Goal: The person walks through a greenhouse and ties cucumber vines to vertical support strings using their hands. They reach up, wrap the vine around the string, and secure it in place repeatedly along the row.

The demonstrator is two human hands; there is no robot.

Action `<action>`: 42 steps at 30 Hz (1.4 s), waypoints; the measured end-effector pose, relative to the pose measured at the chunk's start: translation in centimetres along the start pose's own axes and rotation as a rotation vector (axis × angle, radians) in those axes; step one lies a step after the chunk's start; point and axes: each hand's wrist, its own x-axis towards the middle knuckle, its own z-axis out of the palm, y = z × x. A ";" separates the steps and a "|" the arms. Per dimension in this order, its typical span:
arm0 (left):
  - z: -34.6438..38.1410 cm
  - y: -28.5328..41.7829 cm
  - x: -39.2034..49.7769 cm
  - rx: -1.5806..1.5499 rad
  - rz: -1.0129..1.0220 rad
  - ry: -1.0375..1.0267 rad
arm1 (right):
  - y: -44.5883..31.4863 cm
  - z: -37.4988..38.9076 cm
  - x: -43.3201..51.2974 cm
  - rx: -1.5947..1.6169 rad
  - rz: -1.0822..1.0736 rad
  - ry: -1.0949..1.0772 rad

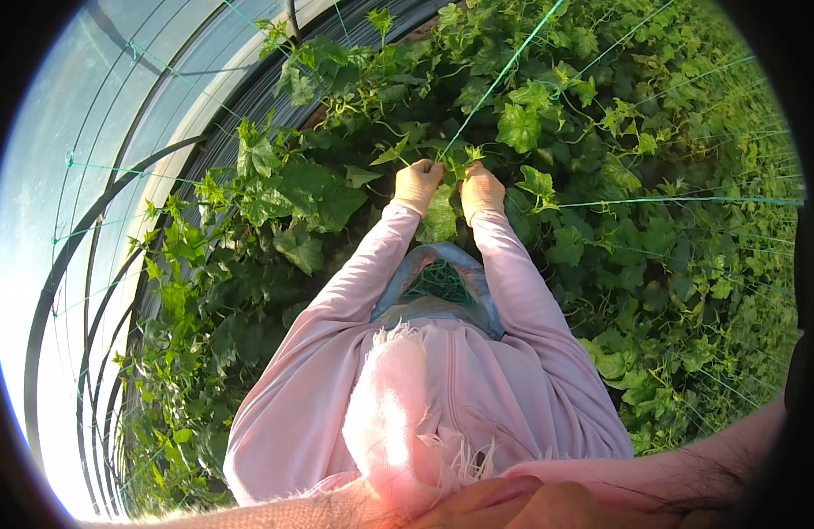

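Note:
My left hand [417, 185], in a pale yellowish glove, pinches the lower end of a green twine [490, 89] that runs up to the right. Just across a small gap, my right hand [483, 192] is curled beside the young shoot tip [473, 153] of a climbing vine. Its fingertips are partly hidden, so I cannot tell what lies between them. A broad lit leaf [439, 217] hangs between my wrists. Below it, at my waist, a blue open-topped bag [398, 284] holds a tangle of green twine [440, 281].
Dense lobed-leaf vines [314, 198] surround me on both sides. Another taut twine [678, 200] stretches off to the right, with more strings beyond. At left stand the curved greenhouse hoop [70, 251] and translucent plastic film [43, 178]. A fringed pink scarf [387, 403] hangs over my chest.

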 end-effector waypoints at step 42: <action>0.3 -1.3 -1.2 -0.484 -0.149 0.150 | 0.6 6.2 4.1 1.529 0.000 -0.490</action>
